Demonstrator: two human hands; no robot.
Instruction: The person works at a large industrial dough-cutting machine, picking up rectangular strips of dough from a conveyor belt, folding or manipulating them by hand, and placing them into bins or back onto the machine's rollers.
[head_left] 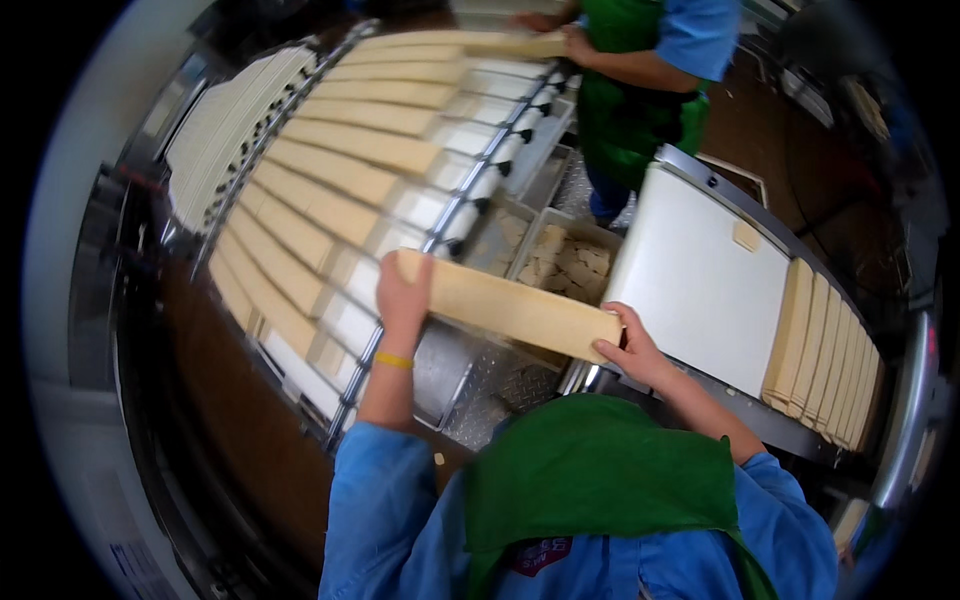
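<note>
Between my hands stretches a long, flat beige slab (510, 307), apparently dough or bread; I cannot tell which. My left hand (404, 292) is closed on its left end, close to the rail of the slatted conveyor. At the other end my right hand (634, 350) grips a corner, with the thumb toward me. The slab spans the gap between two conveyors, above the bins. On the left conveyor similar strips (345, 155) lie in a row between thin bars. More slabs (820, 350) stand packed side by side at the right end of the white belt (695, 275).
A bin of broken pieces (570, 262) sits under the slab, between the conveyors. A metal rail (470, 180) with black knobs edges the left conveyor. Across from me, a co-worker in a green apron (630, 110) holds another strip. A small scrap (746, 235) lies on the white belt.
</note>
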